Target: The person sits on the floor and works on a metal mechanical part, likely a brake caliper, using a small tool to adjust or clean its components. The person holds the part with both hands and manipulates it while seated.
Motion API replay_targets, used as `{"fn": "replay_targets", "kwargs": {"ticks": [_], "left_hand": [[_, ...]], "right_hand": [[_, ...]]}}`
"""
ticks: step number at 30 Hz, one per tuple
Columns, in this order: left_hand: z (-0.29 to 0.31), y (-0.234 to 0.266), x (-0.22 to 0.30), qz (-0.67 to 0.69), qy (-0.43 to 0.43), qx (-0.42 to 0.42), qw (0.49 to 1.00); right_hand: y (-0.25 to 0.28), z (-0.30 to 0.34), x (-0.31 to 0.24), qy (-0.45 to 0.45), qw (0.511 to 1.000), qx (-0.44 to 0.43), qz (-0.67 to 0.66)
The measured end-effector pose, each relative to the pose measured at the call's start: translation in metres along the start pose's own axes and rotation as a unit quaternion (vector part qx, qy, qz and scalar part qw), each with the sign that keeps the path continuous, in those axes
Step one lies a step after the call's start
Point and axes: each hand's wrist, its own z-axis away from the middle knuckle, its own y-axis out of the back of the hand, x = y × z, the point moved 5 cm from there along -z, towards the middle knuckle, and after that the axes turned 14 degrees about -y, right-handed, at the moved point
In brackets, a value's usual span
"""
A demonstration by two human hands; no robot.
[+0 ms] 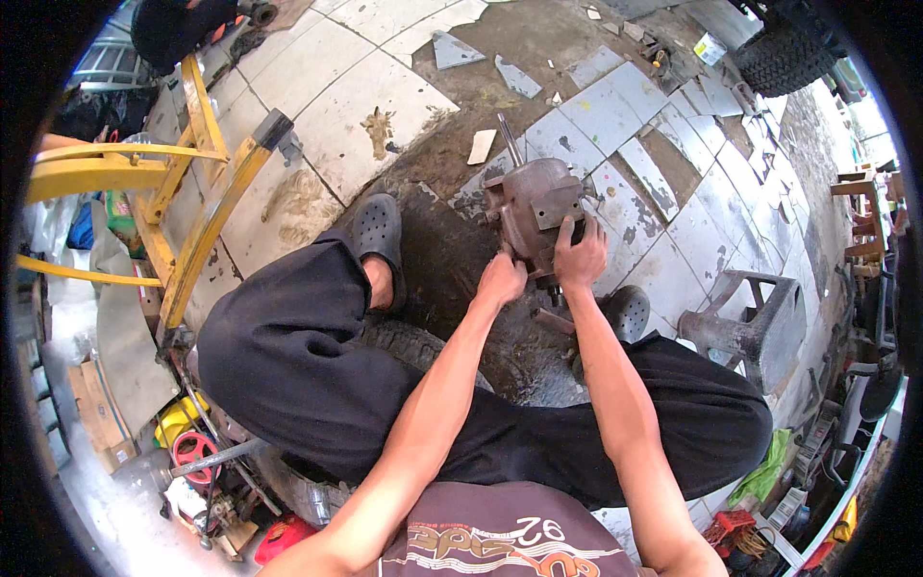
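Observation:
A brown, heavy cast-metal gearbox (527, 204) stands on the floor between my feet, with a bare steel shaft (510, 141) sticking out of its far end. My left hand (503, 278) is closed at its near left side, the fingertips partly hidden against the casing. On the near right, my right hand (582, 254) grips the casing beside a flat plate with a hole, its fingers bent over the edge. A short dark stub and a rusty metal piece (552, 320) show below the gearbox, between my wrists.
Broken tiles (639, 178) and dirt cover the floor ahead. At left stands a yellow metal frame (197, 240); at right, a grey plastic stool (748, 322). A tyre (784, 60) is at far right. Part of another tyre (409, 344) shows between my legs.

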Motion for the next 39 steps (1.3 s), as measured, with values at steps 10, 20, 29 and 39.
{"fn": "replay_targets", "kwargs": {"ticks": [10, 20, 29, 39], "left_hand": [[-0.004, 0.011, 0.014, -0.021, 0.035, -0.008, 0.999], [0.011, 0.000, 0.023, -0.059, -0.036, -0.010, 0.998], [0.012, 0.008, 0.018, -0.073, -0.069, -0.018, 0.995], [0.018, 0.004, 0.013, -0.046, -0.075, -0.006, 0.996]], "right_hand": [[0.002, 0.001, -0.004, -0.011, 1.000, -0.015, -0.004], [0.003, -0.003, 0.007, -0.015, 1.000, 0.000, 0.004], [0.002, -0.002, 0.005, -0.026, 1.000, -0.011, 0.007], [0.001, -0.001, 0.006, -0.023, 1.000, -0.015, -0.002]]}}
